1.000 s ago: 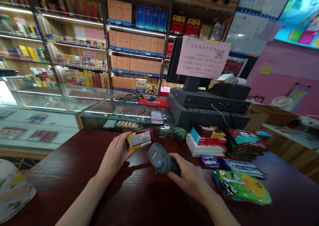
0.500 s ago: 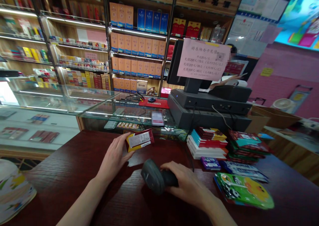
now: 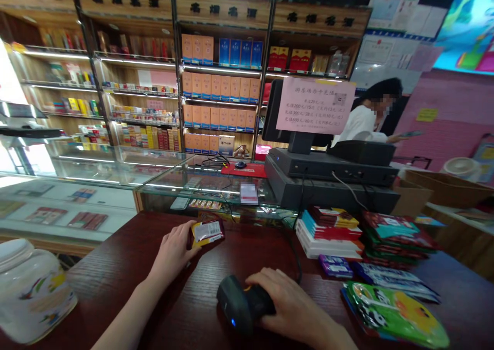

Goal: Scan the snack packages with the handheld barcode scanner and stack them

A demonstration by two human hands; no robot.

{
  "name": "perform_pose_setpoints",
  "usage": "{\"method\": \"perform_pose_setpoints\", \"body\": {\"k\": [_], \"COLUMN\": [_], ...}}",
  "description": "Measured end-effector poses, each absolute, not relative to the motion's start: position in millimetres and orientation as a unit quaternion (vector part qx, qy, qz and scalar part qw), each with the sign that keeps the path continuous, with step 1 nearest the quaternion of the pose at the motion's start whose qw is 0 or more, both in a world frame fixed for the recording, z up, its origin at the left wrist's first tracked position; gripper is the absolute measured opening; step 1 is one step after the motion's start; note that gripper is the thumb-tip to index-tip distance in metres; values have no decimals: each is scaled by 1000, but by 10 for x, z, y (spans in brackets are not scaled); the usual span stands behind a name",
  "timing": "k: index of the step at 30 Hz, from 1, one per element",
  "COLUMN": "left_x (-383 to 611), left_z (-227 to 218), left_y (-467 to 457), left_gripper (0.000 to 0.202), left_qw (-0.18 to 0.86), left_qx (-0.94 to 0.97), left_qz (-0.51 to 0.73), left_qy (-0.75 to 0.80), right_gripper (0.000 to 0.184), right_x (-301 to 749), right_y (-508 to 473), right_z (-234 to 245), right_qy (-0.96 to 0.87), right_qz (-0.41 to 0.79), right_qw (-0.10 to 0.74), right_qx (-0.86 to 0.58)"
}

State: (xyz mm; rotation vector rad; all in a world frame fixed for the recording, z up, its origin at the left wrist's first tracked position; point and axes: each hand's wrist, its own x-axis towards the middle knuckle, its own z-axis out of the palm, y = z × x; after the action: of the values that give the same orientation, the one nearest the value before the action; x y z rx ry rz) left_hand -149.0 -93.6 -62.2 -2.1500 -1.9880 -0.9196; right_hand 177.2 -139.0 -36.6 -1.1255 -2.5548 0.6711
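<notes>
My left hand point(image 3: 175, 251) grips one end of a yellow and dark red snack packet point(image 3: 208, 231), its pale label side with a barcode turned up towards me. The packet is tilted just over the dark wooden counter point(image 3: 154, 237). My right hand point(image 3: 280, 298) is wrapped round the handle of a black barcode scanner point(image 3: 235, 301), and a small blue light glows on its head. The scanner's head points left, nearer to me than the packet and apart from it.
Right of my hands lie stacked snack boxes point(image 3: 328, 239), dark red packets point(image 3: 397, 231), a purple packet point(image 3: 335, 265) and a green pouch point(image 3: 397, 309). A plastic jar point(image 3: 34, 293) stands left. Behind are a cash register point(image 3: 332, 159), a glass case point(image 3: 165, 185) and a person in white point(image 3: 357, 121).
The packet has come lower and a little left in my left hand. A blue light now shows on the scanner. My view has shifted, and the person behind the register stands more in sight.
</notes>
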Motion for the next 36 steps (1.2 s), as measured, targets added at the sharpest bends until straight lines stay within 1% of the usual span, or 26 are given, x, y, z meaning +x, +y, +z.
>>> {"method": "perform_pose_setpoints", "body": {"k": [4,6,8,10,12,15,19,22,24,27,30,33,36], "left_x": [-1553,-1578,-1589,-1584,-1564,-1521,-1458,-1399,-1340,-1214,-1083,-998,-958], "left_z": [-630,-639,-638,-627,-613,-601,-609,-626,-630,-611,-563,-514,-508], "left_y": [-959,-982,-1015,-1047,-1070,-1094,-1129,-1142,-1140,-1142,-1167,-1188,-1169], "left_gripper": [53,54,52,51,52,53,50,50,52,60,64,59,49], "left_qw": [16,11,7,-3,-19,-37,-36,-16,-14,-36,-80,-140,-203], "left_qx": [-730,-743,-749,-754,-760,-772,-783,-787,-788,-781,-776,-755,-691], "left_qz": [-321,-341,-351,-351,-346,-338,-348,-363,-370,-382,-395,-424,-489], "left_qy": [-603,-576,-562,-556,-550,-537,-514,-498,-492,-493,-486,-481,-492], "right_gripper": [59,57,53,46,46,51,52,47,44,41,39,38,36], "right_x": [1787,1819,1836,1801,1689,1412,1087,1029,1065,1145,1198,1222,1228], "right_y": [-1431,-1409,-1322,-1168,-976,-729,-630,-692,-743,-780,-767,-747,-741], "right_z": [-273,-231,-219,-235,-263,-289,-301,-331,-359,-400,-431,-441,-441], "right_qy": [-875,-867,-840,-779,-721,-664,-606,-603,-608,-602,-584,-576,-592], "right_qz": [259,301,369,435,463,498,523,525,510,480,460,445,418], "right_qw": [137,151,187,263,320,328,356,375,405,458,493,510,518], "right_qx": [-386,-368,-350,-368,-405,-452,-483,-470,-454,-445,-452,-458,-454]}}
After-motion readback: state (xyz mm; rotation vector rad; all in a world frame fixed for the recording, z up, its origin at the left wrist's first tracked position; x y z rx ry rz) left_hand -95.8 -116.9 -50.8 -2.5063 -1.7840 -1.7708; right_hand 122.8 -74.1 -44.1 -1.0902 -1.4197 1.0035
